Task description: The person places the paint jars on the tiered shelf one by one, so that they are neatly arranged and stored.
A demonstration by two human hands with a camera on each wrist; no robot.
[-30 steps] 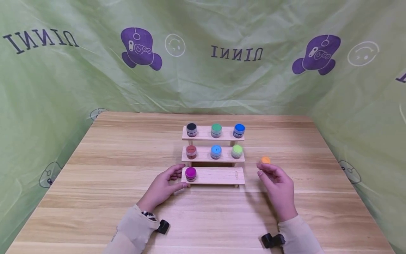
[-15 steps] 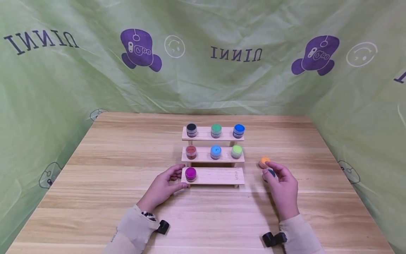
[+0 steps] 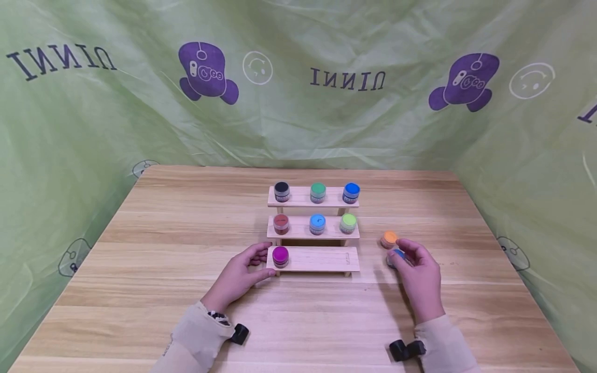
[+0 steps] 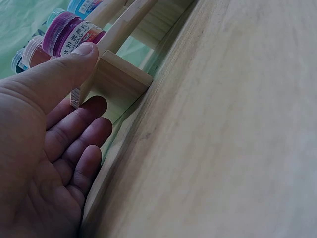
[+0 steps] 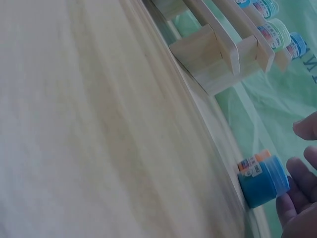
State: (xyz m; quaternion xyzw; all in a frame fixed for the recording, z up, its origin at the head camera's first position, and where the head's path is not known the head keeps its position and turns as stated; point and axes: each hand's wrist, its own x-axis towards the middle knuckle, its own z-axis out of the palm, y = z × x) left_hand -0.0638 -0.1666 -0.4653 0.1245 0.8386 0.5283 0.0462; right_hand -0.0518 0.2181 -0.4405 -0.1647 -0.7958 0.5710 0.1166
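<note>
My left hand [image 3: 238, 277] holds the left end of a three-tier wooden display stand [image 3: 322, 259], its thumb at the front edge and index finger at the back. A magenta paint jar [image 3: 281, 256] sits on the lowest shelf by that hand, larger in the left wrist view [image 4: 69, 34]. On the table right of the stand, my right hand [image 3: 420, 277] hovers around a blue paint jar [image 5: 262, 181], partly hidden by the thumb in the head view. In the right wrist view its thumb is apart from the jar and the fingers lie beside the lid. An orange paint jar [image 3: 389, 239] stands just behind.
The middle shelf bears brown [image 3: 281, 224], light blue [image 3: 317, 224] and lime green [image 3: 348, 223] jars. Black [image 3: 282, 191], green [image 3: 318, 192] and dark blue [image 3: 351, 192] jars stand on the top shelf. A green printed curtain [image 3: 289, 124] surrounds the wooden table [image 3: 186, 207].
The right hand has moved right and slightly nearer, away from the orange jar. The blue jar, at first out of sight, now shows on the table. The left hand stays in place.
</note>
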